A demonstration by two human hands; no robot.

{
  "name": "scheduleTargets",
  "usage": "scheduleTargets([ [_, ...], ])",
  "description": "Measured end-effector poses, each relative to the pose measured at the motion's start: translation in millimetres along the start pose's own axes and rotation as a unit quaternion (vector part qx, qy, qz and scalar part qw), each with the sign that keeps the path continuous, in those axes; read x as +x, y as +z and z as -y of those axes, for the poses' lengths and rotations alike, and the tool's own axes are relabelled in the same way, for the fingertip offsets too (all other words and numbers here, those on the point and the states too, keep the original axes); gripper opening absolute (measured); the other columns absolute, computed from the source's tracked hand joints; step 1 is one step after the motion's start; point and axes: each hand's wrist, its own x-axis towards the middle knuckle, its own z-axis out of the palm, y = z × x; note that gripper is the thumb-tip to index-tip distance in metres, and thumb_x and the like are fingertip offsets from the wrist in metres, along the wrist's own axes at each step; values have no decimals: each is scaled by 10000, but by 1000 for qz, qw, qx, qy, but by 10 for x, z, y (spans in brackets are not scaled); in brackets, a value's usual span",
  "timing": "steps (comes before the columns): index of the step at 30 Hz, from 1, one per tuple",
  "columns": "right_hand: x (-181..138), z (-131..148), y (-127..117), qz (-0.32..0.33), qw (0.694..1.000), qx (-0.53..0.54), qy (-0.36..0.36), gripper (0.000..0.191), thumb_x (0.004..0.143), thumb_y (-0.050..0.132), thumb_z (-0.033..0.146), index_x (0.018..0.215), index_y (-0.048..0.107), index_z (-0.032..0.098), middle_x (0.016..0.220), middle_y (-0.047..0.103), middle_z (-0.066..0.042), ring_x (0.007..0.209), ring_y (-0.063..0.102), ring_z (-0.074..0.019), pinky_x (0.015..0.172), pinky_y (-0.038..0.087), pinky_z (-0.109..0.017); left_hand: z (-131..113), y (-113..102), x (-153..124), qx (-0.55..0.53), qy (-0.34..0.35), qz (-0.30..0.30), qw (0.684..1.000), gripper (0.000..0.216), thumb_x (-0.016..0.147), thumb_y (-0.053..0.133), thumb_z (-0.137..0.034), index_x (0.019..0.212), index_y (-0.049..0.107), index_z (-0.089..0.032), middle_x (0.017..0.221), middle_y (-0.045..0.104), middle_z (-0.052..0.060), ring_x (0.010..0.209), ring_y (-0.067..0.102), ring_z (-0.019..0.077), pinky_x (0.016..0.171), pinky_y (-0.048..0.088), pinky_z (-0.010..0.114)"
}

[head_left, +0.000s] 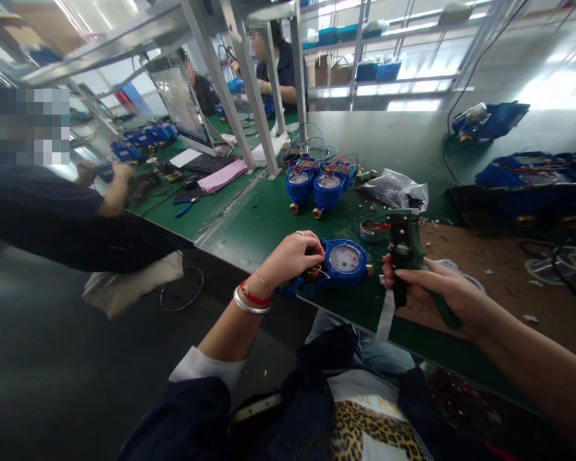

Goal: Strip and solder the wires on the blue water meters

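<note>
A blue water meter with a round glass dial lies near the front edge of the green table, its brass end pointing right. My left hand is over the meter's open wire compartment, thumb and fingers pinched together on thin wires. Part of those wires is hidden under the fingers. To the right of the meter, my right hand is wrapped round the handles of a dark green wire stripper, held raised with its head upward and apart from the wires.
Two more blue meters with loose wires stand behind. A plastic bag, a tape roll and a brown cardboard sheet lie to the right. A black tray holds further meters. A co-worker sits at the left; metal posts rise behind.
</note>
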Motion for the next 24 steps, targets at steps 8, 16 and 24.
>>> scheduleTargets([
  [8,374,-208,-1056,-196,870,-452,20,349,777,546,545,955,599,251,1003,673,-113,940,625,-370,878,473,-493,-45,-16,0,-7,-1,-1,1000,55,795,624,-144,750,656,-149,873,638,43,843,588,161,828,452,293],
  [16,590,-435,-1448,-305,692,-654,6,397,754,509,525,1014,601,239,983,644,-161,967,592,-448,760,476,-576,-73,-49,23,-17,-21,0,1000,54,806,623,-165,778,659,-137,899,650,56,856,593,165,841,455,295],
  [24,305,-242,-221,-184,749,-562,-297,456,913,458,376,1299,494,135,1342,509,-107,1255,464,-216,1092,370,-327,-111,-72,13,-43,-34,-1,998,118,812,641,-202,912,671,-148,1003,656,70,962,599,190,912,452,327],
])
